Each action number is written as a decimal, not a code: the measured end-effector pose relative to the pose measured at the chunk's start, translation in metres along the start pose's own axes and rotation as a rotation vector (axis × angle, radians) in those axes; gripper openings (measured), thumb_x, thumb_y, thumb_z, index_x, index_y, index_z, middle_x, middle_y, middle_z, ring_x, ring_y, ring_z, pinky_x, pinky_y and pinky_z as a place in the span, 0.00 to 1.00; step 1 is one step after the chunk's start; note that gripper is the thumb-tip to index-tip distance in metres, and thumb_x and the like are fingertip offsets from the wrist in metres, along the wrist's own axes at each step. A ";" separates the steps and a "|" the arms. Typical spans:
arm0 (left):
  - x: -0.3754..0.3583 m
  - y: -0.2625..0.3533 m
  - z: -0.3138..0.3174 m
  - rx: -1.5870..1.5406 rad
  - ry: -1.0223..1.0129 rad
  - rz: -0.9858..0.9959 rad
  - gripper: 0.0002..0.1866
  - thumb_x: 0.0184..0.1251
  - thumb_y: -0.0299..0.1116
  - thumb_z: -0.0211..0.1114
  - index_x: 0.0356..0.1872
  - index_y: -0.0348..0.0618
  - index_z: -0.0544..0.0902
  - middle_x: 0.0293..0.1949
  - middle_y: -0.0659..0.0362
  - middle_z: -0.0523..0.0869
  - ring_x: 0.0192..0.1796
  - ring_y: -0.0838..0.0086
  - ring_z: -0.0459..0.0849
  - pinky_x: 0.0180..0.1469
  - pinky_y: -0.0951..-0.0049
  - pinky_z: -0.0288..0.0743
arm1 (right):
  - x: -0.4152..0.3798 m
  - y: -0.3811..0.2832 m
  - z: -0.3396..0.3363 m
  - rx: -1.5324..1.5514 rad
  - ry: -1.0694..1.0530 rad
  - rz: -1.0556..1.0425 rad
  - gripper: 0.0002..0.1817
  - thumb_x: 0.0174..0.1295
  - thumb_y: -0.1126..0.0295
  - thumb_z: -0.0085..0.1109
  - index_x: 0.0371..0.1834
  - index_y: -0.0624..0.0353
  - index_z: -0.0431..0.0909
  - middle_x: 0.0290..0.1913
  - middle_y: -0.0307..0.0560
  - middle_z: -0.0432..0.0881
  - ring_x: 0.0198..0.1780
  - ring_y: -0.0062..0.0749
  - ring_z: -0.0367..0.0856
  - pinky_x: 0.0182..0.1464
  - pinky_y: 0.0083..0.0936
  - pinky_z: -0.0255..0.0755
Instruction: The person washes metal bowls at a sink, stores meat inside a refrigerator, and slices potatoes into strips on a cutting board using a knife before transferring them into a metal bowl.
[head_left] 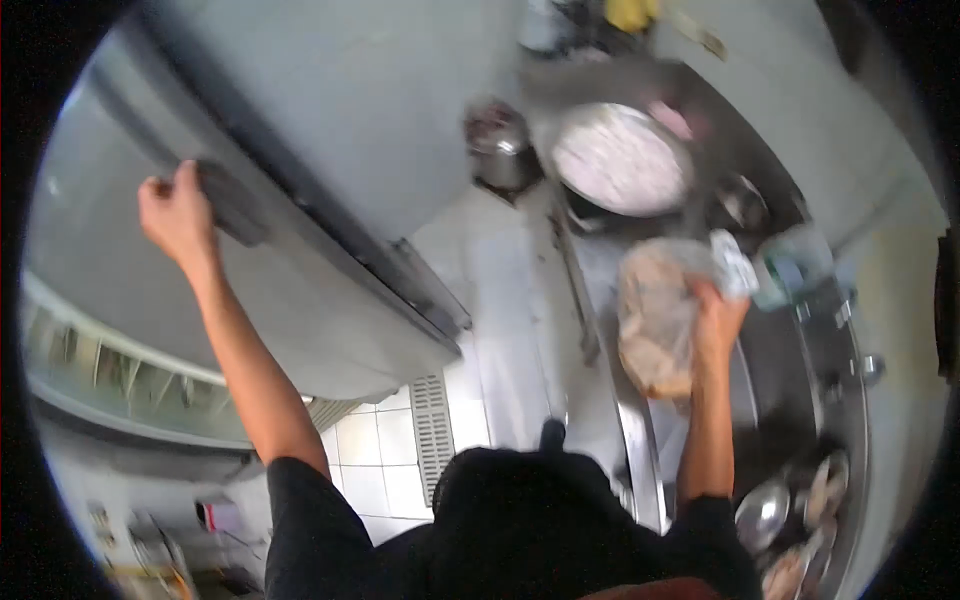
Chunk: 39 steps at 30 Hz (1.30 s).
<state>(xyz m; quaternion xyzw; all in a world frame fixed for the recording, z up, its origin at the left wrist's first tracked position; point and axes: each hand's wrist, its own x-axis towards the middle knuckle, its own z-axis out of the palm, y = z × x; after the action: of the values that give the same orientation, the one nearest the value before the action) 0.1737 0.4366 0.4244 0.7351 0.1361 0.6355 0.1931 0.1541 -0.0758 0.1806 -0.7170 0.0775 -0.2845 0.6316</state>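
So this is a kitchen seen from right above the person's head. Their left hand is wrapped around the dark handle of the fridge door, fingers curled over it, and the door stands swung open with the shelves inside showing at the left edge.

The right hand is clenched on the twisted top of a clear plastic bag full of something pale and lumpy, can't tell what, maybe meat or dough. The bag hangs over the steel desk, just short of the sink on the right, well apart from the fridge.

Further along there's a big round pan with white stuff in it and a metal pot beside it on the floor side. Some bowls sit stacked near the right elbow.

My read: they're mid-way between fridge and desk, bag already in hand. Next would be setting the bag down on a free bit of steel and dealing with the door, which needs the left arm to push while the right keeps the bag from swinging into the pan.
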 end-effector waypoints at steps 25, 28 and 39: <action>-0.184 0.079 -0.273 0.320 -0.118 0.162 0.52 0.47 0.55 0.70 0.69 0.41 0.53 0.68 0.39 0.52 0.69 0.46 0.52 0.66 0.54 0.52 | -0.034 -0.237 0.269 0.890 -0.645 -0.240 0.17 0.40 0.80 0.59 0.38 0.65 0.74 0.35 0.42 0.77 0.37 0.28 0.75 0.44 0.22 0.68; -0.207 0.076 -0.147 -0.301 -0.241 0.047 0.65 0.35 0.47 0.80 0.72 0.53 0.41 0.68 0.32 0.34 0.71 0.38 0.37 0.66 0.43 0.48 | -0.044 -0.264 0.284 0.985 -0.638 -0.146 0.16 0.42 0.80 0.59 0.38 0.66 0.74 0.35 0.42 0.77 0.37 0.28 0.74 0.44 0.22 0.68; -0.106 -0.014 -0.052 -0.597 0.020 0.234 0.63 0.46 0.42 0.75 0.70 0.47 0.30 0.67 0.29 0.30 0.70 0.37 0.37 0.67 0.45 0.43 | -0.086 -0.368 0.330 1.084 -0.254 -0.388 0.07 0.50 0.74 0.57 0.27 0.69 0.82 0.29 0.44 0.80 0.33 0.27 0.77 0.42 0.20 0.68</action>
<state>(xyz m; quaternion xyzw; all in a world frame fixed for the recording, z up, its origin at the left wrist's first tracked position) 0.1063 0.4080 0.3304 0.6503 -0.1400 0.6724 0.3247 0.1586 0.3194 0.4896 -0.3213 -0.2876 -0.3058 0.8489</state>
